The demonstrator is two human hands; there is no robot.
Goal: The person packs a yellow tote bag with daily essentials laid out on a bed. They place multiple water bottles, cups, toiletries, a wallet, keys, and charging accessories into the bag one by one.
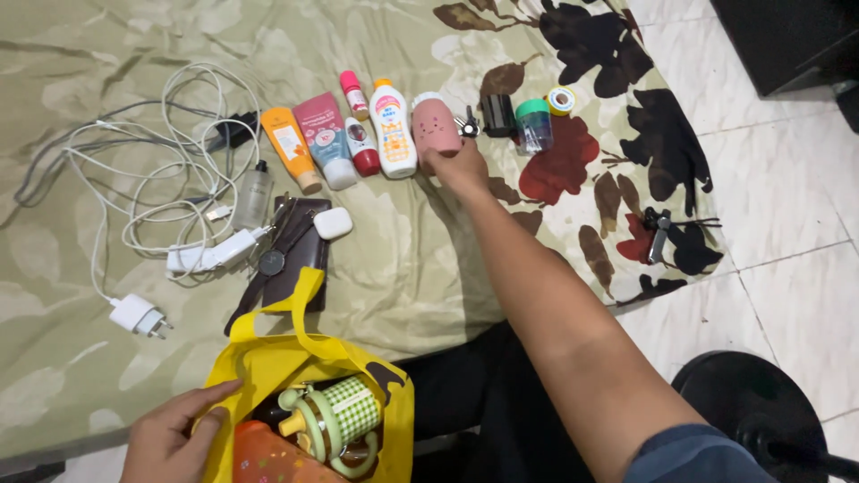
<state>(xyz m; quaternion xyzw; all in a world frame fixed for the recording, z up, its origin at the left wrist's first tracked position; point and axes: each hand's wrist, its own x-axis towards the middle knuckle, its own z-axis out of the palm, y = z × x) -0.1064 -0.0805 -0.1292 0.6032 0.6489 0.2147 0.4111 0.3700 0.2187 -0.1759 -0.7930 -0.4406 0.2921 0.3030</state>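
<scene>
1. A squat pink plastic bottle with a pale cap is seen lying on the green leaf-patterned bedsheet, far from the camera, at the right end of a row of toiletries.
2. The right hand is stretched out to it, and its fingertips are laid on the bottle's near end; the fingers are curled loosely, and whether a full grip has been closed cannot be told, since the hand is seen from behind.
3. The bottle therefore lies just beyond and slightly left of the hand, touching it.
4. For a clean placing or lifting here, the bottle is best kept parallel to its neighbours and moved straight, so that the white bottle with an orange cap just to its left is not knocked.
5. Just right of the bottle, a small bunch of keys and a black boxy object would have to be cleared by the knuckles.
6. The left hand is held near, with its fingers hooked over the rim of a yellow fabric tote bag, which is kept open by it.
7. Inside the bag, a green checked cup with a handle is visible.
</scene>
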